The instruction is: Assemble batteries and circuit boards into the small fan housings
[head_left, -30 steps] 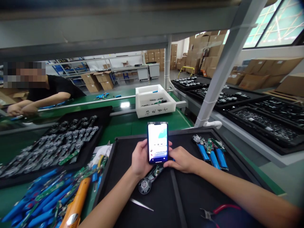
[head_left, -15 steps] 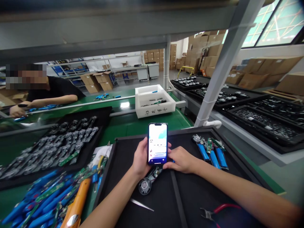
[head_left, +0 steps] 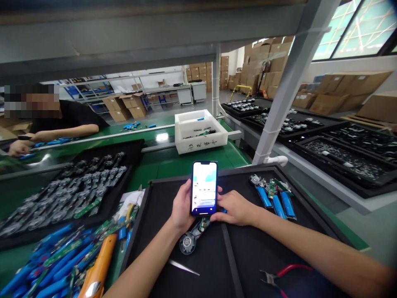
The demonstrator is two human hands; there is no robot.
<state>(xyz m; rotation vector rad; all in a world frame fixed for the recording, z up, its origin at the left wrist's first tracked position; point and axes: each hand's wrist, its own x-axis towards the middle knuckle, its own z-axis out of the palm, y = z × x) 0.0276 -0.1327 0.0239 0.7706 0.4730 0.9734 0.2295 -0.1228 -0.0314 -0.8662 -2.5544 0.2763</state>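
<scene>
My left hand (head_left: 181, 207) is closed round a smartphone (head_left: 204, 188), held upright with its lit screen facing me. Just right of the phone's lower corner is my right hand (head_left: 234, 209), its thumb and fingers curled. A bit of blue shows between them, but what they grip is largely hidden. Below the phone, a part with a round grey motor and a small circuit board (head_left: 187, 243) lies on the black tray (head_left: 248, 248), partly covered. Metal tweezers (head_left: 183, 267) rest nearer to me. Red-handled cutters (head_left: 271, 278) lie at the tray's front right.
Several blue cells with circuit boards (head_left: 279, 205) lie at the tray's right. On the left are a pile of blue cells (head_left: 58, 265), an orange tool (head_left: 101, 265) and a tray of grey parts (head_left: 133, 174). Beyond stands a white bin (head_left: 201, 145); a co-worker's arm (head_left: 66, 131) is far left.
The whole view has shifted slightly, so things sit a little further left. Both hands and the phone keep their places over the tray. The co-worker's hand has moved slightly.
</scene>
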